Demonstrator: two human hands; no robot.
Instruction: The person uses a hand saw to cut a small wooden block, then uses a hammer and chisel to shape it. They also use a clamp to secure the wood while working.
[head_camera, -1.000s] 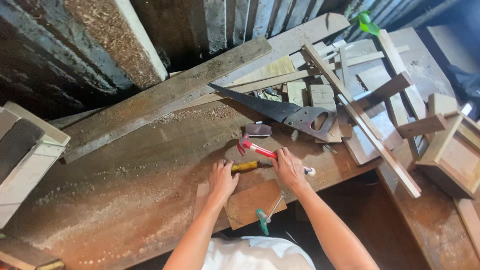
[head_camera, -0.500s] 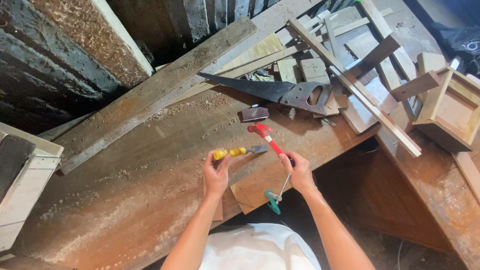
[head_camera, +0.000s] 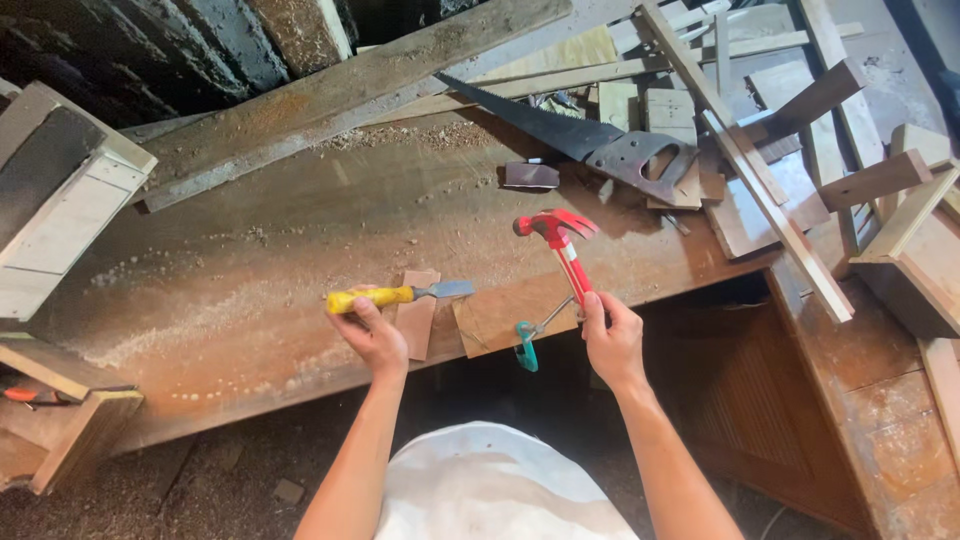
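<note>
Surface (head_camera: 300, 230): rough, worn brown wood, matt, dusted with pale sawdust. On it, a chisel (head_camera: 400, 294) with a glossy yellow plastic handle and dull grey metal blade. Right of the chisel, a hammer (head_camera: 562, 250): red painted head, glossy red grip. Beyond the hammer, a handsaw (head_camera: 590, 140), dark matt metal. Small board (head_camera: 500, 312) beside the chisel: smooth, bare wood. Clamp (head_camera: 527, 345) at its edge: teal plastic.
</note>
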